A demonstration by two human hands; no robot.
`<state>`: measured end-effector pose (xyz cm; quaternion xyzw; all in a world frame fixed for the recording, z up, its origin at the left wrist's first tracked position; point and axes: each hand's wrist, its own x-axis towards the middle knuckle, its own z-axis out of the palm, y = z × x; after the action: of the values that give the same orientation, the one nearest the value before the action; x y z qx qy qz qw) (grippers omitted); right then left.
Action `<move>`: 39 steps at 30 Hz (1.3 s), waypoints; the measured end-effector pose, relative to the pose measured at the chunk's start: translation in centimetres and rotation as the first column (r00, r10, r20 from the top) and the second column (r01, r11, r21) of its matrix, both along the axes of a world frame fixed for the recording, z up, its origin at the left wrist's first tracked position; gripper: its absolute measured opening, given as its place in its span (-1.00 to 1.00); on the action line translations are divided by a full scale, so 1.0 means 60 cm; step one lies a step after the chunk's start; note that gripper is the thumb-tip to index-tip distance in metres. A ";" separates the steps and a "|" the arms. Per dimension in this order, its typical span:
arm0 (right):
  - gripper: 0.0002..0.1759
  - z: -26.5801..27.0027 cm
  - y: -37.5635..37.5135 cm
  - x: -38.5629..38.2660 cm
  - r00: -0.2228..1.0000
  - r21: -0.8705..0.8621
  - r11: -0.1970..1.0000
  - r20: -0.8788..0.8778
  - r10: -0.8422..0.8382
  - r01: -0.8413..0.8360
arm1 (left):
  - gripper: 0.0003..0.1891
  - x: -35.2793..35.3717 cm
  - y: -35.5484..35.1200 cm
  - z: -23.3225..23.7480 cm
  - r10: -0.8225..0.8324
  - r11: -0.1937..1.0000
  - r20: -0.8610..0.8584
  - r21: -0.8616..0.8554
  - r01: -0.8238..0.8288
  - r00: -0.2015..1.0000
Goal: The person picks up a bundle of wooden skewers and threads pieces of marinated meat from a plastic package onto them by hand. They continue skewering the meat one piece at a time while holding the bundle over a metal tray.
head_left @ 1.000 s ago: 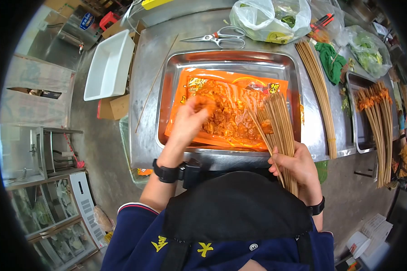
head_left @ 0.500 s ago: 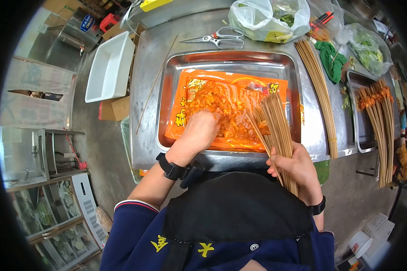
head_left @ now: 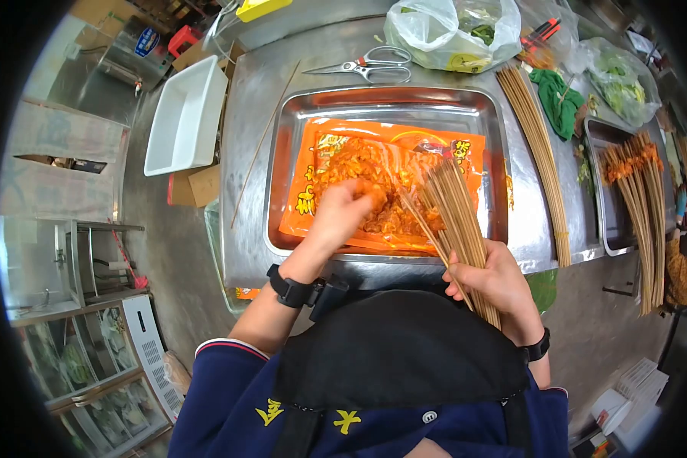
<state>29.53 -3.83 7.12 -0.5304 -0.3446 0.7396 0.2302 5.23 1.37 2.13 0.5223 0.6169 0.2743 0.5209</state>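
Observation:
My left hand (head_left: 342, 215) is closed in a pinch on a piece of orange-red marinated meat (head_left: 375, 197), just over the pile. The marinated meat pile (head_left: 351, 164) lies on an orange printed plastic bag (head_left: 301, 206) inside a steel tray (head_left: 389, 96). In my right hand (head_left: 492, 278), at the tray's near right edge, is a bundle of bamboo skewers (head_left: 458, 210). Their upper ends fan out over the tray. One skewer (head_left: 426, 229) slants apart from the rest, its tip pointing toward the meat. My left fingertips partly hide the piece.
Scissors (head_left: 366, 65) lie behind the tray, beside a plastic bag of greens (head_left: 454, 38). Another skewer bundle (head_left: 538, 160) rests on the right. Farther right, loaded skewers (head_left: 633, 172) lean across a second tray (head_left: 614, 237). A white bin (head_left: 185, 114) stands at left.
My left hand has lifted slightly from the pile, with a piece of meat now showing at its fingertips. The separate skewer in my right hand has shifted slightly left.

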 end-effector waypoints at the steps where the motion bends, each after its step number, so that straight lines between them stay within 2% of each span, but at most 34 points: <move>1: -0.85 0.001 0.000 -0.001 1.000 -0.004 1.000 -0.005 0.014 -0.014 | -0.79 0.000 0.000 0.001 -0.004 1.000 -0.001 -0.001 0.004 1.000; 2: -0.85 0.001 0.000 -0.002 0.999 -0.007 0.999 -0.009 0.032 -0.032 | -0.78 -0.001 0.000 0.001 0.068 0.996 0.326 -0.084 -0.043 0.943; 3: -0.85 0.000 0.000 -0.002 0.999 -0.006 0.999 -0.009 0.033 -0.033 | -0.77 -0.001 -0.001 0.001 0.159 0.982 0.610 -0.177 -0.062 0.776; 4: -0.85 -0.001 0.001 -0.003 0.999 -0.005 0.999 -0.007 0.052 -0.052 | -0.75 0.006 -0.005 -0.003 0.196 0.979 0.669 -0.178 -0.102 0.717; 5: -0.84 -0.001 0.002 -0.003 0.998 -0.004 0.998 -0.004 0.069 -0.069 | -0.75 0.008 -0.008 -0.003 0.196 0.979 0.669 -0.176 -0.103 0.717; 7: -0.84 0.001 0.002 -0.003 0.998 -0.005 0.998 -0.004 0.064 -0.064 | -0.73 0.014 -0.011 -0.002 0.294 0.953 0.745 -0.275 -0.126 0.599; 11: -0.84 0.001 0.001 -0.002 0.999 -0.003 0.999 -0.015 0.048 -0.048 | -0.73 0.028 -0.016 0.013 0.280 0.960 0.806 -0.248 -0.132 0.522; 13: -0.84 0.001 0.001 -0.002 0.999 -0.006 0.999 -0.014 0.050 -0.050 | -0.75 0.039 -0.016 0.030 0.324 0.945 0.805 -0.245 -0.218 0.497; 20: -0.84 0.001 0.000 0.000 0.999 0.001 0.999 -0.015 0.048 -0.048 | -0.76 0.032 -0.018 0.013 0.281 0.960 0.822 -0.242 -0.143 0.496; 22: -0.84 -0.002 -0.002 0.000 0.999 0.003 0.999 -0.028 0.044 -0.044 | -0.75 0.028 -0.016 0.012 0.212 0.977 0.824 -0.188 -0.099 0.526; 29: -0.84 -0.004 -0.003 0.002 0.997 0.012 0.998 -0.047 0.069 -0.069 | -0.77 0.023 -0.016 -0.001 0.276 0.959 0.807 -0.271 -0.087 0.522; 31: -0.84 0.001 -0.004 0.003 0.997 -0.004 0.998 -0.042 0.064 -0.064 | -0.78 0.018 -0.013 -0.003 0.232 0.965 0.840 -0.264 -0.003 0.491; 34: -0.84 -0.001 -0.003 0.002 0.996 -0.006 0.997 -0.042 0.075 -0.076 | -0.79 0.025 -0.014 0.007 0.297 0.949 0.775 -0.303 -0.084 0.558; 37: -0.83 0.000 -0.004 0.002 0.997 -0.010 0.997 -0.036 0.073 -0.074 | -0.79 0.017 -0.014 0.002 0.245 0.959 0.824 -0.285 -0.001 0.510; 39: -0.84 0.001 -0.003 0.002 0.998 -0.020 0.998 -0.036 0.061 -0.062 | -0.82 0.025 -0.016 0.008 0.272 0.956 0.804 -0.289 -0.052 0.529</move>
<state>29.66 -4.03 7.20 -0.5089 -0.3488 0.7590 0.2078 6.75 0.38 2.59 0.2043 0.3669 0.4640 0.7800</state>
